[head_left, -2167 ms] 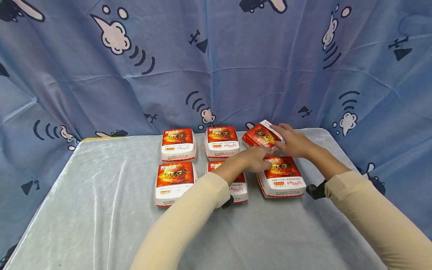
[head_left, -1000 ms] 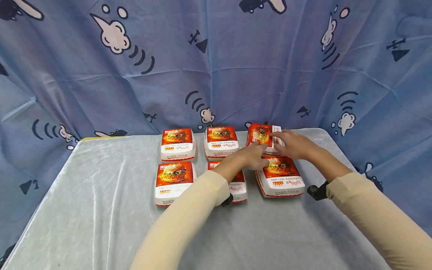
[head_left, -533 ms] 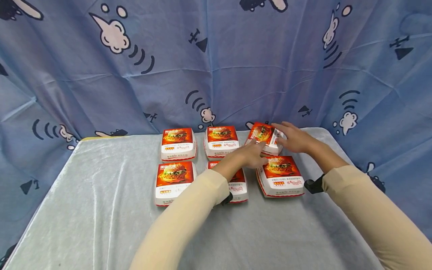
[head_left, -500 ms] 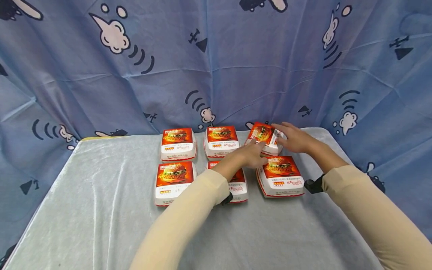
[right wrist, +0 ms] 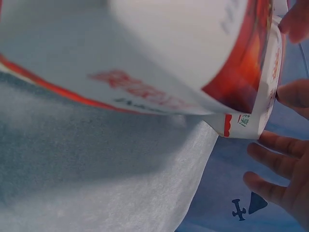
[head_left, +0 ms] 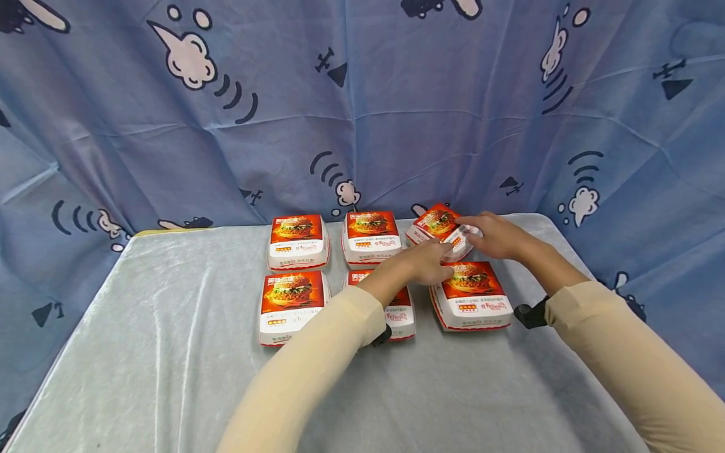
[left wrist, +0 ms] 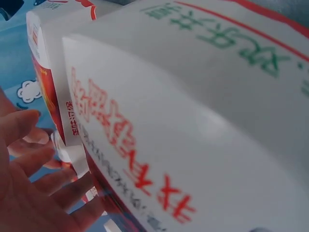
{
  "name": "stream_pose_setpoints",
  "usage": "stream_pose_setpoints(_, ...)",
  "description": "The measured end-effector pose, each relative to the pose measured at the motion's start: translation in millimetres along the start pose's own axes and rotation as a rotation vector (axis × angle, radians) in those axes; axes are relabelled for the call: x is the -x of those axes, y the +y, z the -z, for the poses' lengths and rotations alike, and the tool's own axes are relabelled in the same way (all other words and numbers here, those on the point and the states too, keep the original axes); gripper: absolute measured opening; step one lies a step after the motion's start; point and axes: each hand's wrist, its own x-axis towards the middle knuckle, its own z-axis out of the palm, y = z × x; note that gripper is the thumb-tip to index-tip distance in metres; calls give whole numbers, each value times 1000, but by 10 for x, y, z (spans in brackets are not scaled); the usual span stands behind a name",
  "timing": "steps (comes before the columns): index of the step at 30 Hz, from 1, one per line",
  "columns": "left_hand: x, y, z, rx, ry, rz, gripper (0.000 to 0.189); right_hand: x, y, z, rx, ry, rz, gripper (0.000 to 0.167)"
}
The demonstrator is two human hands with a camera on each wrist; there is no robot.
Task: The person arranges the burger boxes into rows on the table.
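Observation:
A red-and-white burger box (head_left: pixel 436 221) sits turned at an angle at the back right of the group, its white printed strip facing near and right. My left hand (head_left: pixel 426 262) reaches over the boxes and touches its near corner. On its right side, the extended fingers of my right hand (head_left: pixel 500 236) touch the edge. Both hands show spread, mostly straight fingers. In the left wrist view my left hand (left wrist: pixel 43 191) is beside a large near box (left wrist: pixel 159 106). The right wrist view shows my right hand (right wrist: pixel 289 169) with fingertips against the box edge (right wrist: pixel 244 126).
Right below the turned box stands the front right box (head_left: pixel 470 299). Other burger boxes stand squarely to the left: back middle (head_left: pixel 370 236), back left (head_left: pixel 298 239), front left (head_left: pixel 291 305), and front middle (head_left: pixel 399 321), partly under my left arm. A patterned curtain (head_left: pixel 396 163) hangs behind the grey cloth-covered table (head_left: pixel 141 327).
The back right box has turned clockwise: its white strip has swung from the upper right, through the right, to the near right. My hands stay around it; the other boxes keep their places.

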Motion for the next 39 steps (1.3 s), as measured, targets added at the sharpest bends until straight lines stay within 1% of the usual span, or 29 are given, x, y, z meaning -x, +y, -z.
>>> stream_pose_setpoints(2, 2, -3, 2, -1, -2, -1, 60, 3, 4, -1, -1, 3, 1, 48)
stream_pose_setpoints(5, 6, -12, 0, 3, -6, 17, 60, 7, 8, -2, -11, 2, -5, 48)
stream_pose_setpoints(11, 14, -22, -20, -1, -13, 81, 61, 20, 30, -9, -34, -2, -15, 49)
stream_pose_setpoints(15, 23, -27, -24, -11, -16, 108, 62, 21, 55, -19, -55, -9, -4, 50)
stream_pose_setpoints(21, 27, -37, -25, -22, -10, 108, 66, 44, 82, -24, -75, -16, 2, 52)
stream_pose_setpoints(34, 30, -63, -17, 22, -6, 91, 67, 73, 80, -31, -65, -15, 6, 53)
stream_pose_setpoints(39, 31, -76, -15, 33, -6, 78, 67, 78, 72, -28, -78, -21, -6, 54)
